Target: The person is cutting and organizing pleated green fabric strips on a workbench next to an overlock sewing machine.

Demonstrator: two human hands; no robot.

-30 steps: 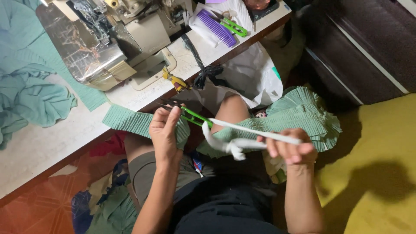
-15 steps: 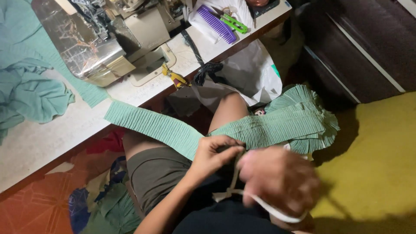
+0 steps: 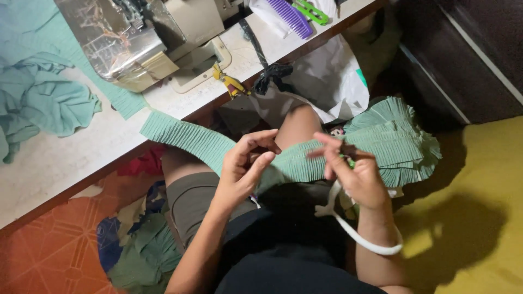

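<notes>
the left hand [image 3: 242, 171] and the right hand [image 3: 354, 171] both pinch the green ribbed strip [image 3: 297, 163] over the lap, one end lies flat on the sewing table [image 3: 65, 158], and most still sits bunched in a pile [image 3: 400, 136] by the right knee.

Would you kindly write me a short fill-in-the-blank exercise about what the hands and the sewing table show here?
1. Both the left hand and the right hand hold a pleated fabric strip of ____ colour.
2. A white band is looped around the ____ wrist.
3. The comb on the table is ____.
4. The strip runs up onto the table towards the sewing ____.

Missing words: green; right; purple; machine
</notes>
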